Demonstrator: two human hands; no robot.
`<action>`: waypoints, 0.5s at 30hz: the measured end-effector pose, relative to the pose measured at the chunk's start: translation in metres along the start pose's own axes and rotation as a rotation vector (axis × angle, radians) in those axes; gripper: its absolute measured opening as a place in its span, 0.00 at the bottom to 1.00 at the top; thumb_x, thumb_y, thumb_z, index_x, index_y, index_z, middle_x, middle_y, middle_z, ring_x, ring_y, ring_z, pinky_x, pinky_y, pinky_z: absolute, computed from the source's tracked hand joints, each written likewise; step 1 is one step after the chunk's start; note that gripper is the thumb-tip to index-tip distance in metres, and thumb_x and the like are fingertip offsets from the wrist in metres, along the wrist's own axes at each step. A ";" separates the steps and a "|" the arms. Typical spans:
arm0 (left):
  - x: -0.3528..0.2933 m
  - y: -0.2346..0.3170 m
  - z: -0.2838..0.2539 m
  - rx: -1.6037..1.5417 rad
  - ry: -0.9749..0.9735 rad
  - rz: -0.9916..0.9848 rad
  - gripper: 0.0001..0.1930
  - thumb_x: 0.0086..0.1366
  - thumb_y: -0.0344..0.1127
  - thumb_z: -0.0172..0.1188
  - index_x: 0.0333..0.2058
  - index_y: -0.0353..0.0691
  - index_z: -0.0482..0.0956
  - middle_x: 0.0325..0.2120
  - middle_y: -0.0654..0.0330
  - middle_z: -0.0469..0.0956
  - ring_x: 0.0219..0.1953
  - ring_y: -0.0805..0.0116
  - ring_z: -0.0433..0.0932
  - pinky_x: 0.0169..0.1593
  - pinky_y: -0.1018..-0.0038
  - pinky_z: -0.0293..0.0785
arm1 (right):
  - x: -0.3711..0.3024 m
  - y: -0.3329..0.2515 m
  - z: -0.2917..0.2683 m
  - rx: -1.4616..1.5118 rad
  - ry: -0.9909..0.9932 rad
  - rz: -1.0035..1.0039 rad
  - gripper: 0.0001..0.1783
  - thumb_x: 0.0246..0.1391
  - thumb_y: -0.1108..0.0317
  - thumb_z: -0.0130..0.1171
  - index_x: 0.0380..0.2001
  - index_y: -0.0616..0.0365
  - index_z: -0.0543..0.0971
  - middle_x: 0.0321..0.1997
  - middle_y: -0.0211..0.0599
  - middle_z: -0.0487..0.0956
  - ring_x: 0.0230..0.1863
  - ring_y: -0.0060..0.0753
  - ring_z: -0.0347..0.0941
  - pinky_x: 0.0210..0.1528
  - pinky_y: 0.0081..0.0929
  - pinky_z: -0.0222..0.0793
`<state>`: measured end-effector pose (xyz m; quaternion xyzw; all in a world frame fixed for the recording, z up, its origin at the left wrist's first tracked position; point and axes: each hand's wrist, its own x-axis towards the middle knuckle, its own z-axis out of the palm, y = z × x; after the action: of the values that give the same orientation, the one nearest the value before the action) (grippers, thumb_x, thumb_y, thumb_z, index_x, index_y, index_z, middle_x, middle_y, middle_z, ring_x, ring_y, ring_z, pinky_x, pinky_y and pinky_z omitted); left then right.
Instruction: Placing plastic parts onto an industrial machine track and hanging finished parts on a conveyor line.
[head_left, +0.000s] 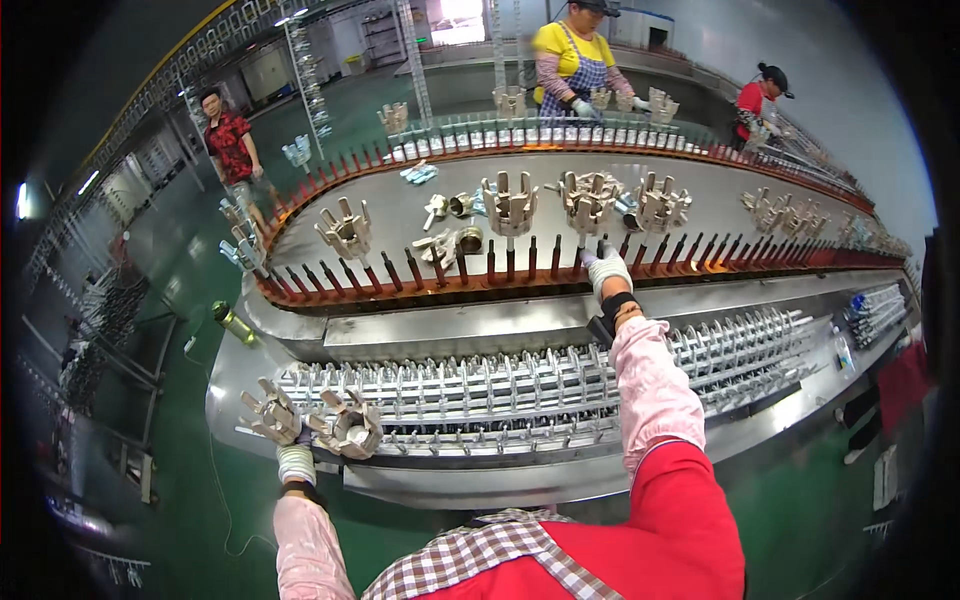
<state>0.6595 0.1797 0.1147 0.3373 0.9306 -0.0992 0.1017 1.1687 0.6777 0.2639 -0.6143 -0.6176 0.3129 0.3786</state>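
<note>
Left hand: gloved point(297, 462), at the left end of the tabletop point(228, 385), its fingers gripping 2 pronged metal cups at their bases.
Held cups: the left one point(268, 412) tilts to the left, and the right one point(348, 425) turns its round mouth toward the viewer; they sit side by side just above the hand.
Right hand: gloved point(607, 272), stretched forward to the near row of upright rods point(413, 268), just below another pronged cup point(590, 203) (its fingertips are partly hidden, so I cannot tell whether they are closed on anything).
Track: an orange-brown band point(450, 297) carrying the rods, bending round at the left.
Platform: the grey metal surface point(700, 172) inside the track, with loose metal fittings point(450, 242) and a small pale-blue heap point(420, 173) on it.
Tabletop load: long rows of silver racks point(500, 385) across the middle, between the 2 arms and beyond; a green bottle point(233, 323) lies near the left edge.
People: 3 others, 1 in a yellow top point(575, 65) behind the far rods, 1 in red with a dark cap point(752, 105) at upper right, 1 in a red-and-black shirt point(229, 148) at left.
</note>
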 end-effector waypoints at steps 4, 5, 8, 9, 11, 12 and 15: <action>-0.010 0.002 0.004 0.000 -0.014 -0.043 0.26 0.63 0.52 0.45 0.57 0.48 0.64 0.58 0.61 0.63 0.60 0.69 0.59 0.60 0.73 0.56 | 0.035 -0.005 0.042 0.096 -0.200 0.172 0.30 0.49 0.52 0.57 0.51 0.60 0.69 0.45 0.42 0.76 0.38 0.40 0.77 0.36 0.35 0.70; -0.015 0.005 0.004 -0.087 0.150 0.007 0.21 0.62 0.49 0.45 0.51 0.49 0.69 0.54 0.60 0.68 0.57 0.66 0.64 0.57 0.69 0.59 | 0.039 -0.011 0.047 0.119 -0.210 0.172 0.29 0.49 0.52 0.57 0.50 0.59 0.70 0.44 0.42 0.77 0.37 0.38 0.77 0.35 0.34 0.69; -0.030 0.019 -0.005 -0.171 0.273 -0.004 0.18 0.59 0.46 0.47 0.45 0.49 0.75 0.47 0.60 0.74 0.50 0.62 0.72 0.53 0.65 0.65 | 0.046 -0.044 0.045 0.288 -0.228 0.283 0.27 0.49 0.50 0.57 0.48 0.56 0.73 0.41 0.41 0.78 0.33 0.34 0.77 0.34 0.29 0.69; -0.041 0.022 -0.007 -0.378 0.184 -0.106 0.18 0.58 0.45 0.49 0.45 0.49 0.76 0.47 0.59 0.74 0.50 0.63 0.72 0.52 0.65 0.66 | 0.044 -0.058 0.040 0.334 -0.243 0.265 0.26 0.49 0.50 0.57 0.47 0.55 0.73 0.40 0.41 0.79 0.32 0.33 0.77 0.34 0.28 0.69; -0.050 0.029 -0.014 -0.695 0.067 -0.221 0.16 0.57 0.41 0.55 0.43 0.41 0.76 0.42 0.57 0.77 0.45 0.64 0.74 0.47 0.69 0.68 | 0.028 -0.086 0.026 0.445 -0.354 0.092 0.24 0.50 0.50 0.57 0.46 0.55 0.75 0.37 0.40 0.80 0.31 0.30 0.76 0.34 0.24 0.68; -0.052 0.031 -0.017 -0.819 0.174 -0.177 0.16 0.57 0.40 0.57 0.42 0.38 0.76 0.40 0.56 0.78 0.43 0.64 0.75 0.45 0.71 0.69 | 0.016 -0.099 0.017 0.511 -0.436 -0.040 0.23 0.51 0.51 0.56 0.45 0.55 0.75 0.36 0.39 0.80 0.31 0.29 0.76 0.36 0.22 0.68; -0.046 0.027 -0.017 -0.437 0.228 -0.002 0.19 0.57 0.44 0.58 0.43 0.39 0.75 0.42 0.57 0.78 0.45 0.64 0.75 0.46 0.71 0.69 | -0.064 -0.121 0.019 0.732 -0.437 -0.069 0.18 0.55 0.58 0.53 0.42 0.61 0.76 0.38 0.38 0.80 0.34 0.30 0.77 0.38 0.24 0.70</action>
<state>0.7092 0.1766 0.1398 0.3152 0.9358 0.1432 0.0665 1.0865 0.6092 0.3514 -0.3376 -0.5516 0.6216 0.4420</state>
